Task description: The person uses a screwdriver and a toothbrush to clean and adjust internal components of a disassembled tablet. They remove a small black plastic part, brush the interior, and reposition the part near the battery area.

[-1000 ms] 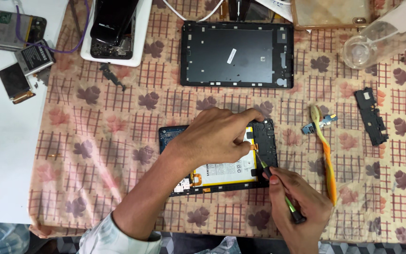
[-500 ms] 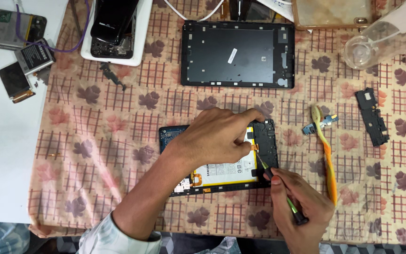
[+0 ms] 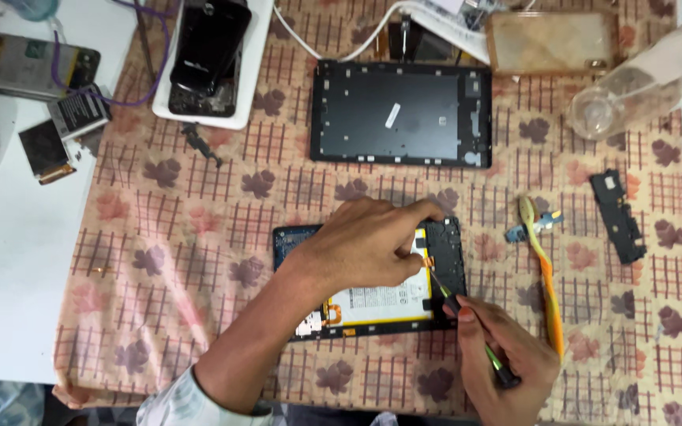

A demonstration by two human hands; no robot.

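An opened tablet (image 3: pixel 372 304) lies on the patterned cloth, its white battery and black board cover showing. My left hand (image 3: pixel 365 244) rests flat on it, fingertips pressing near an orange flex connector by the black cover (image 3: pixel 445 252). My right hand (image 3: pixel 507 363) grips a thin green-handled screwdriver (image 3: pixel 467 323), its tip touching the tablet's inside beside that connector.
A black tablet back frame (image 3: pixel 400 114) lies farther back. A yellow-orange toothbrush (image 3: pixel 546 284), a small blue part (image 3: pixel 530 227) and a black speaker strip (image 3: pixel 617 217) sit to the right. A clear bottle (image 3: pixel 641 83), a dismantled phone on a white tray (image 3: pixel 207 55) and loose batteries (image 3: pixel 57 130) lie around.
My right hand has shifted slightly with the screwdriver near the connector; the left hand stays pressed on the tablet.
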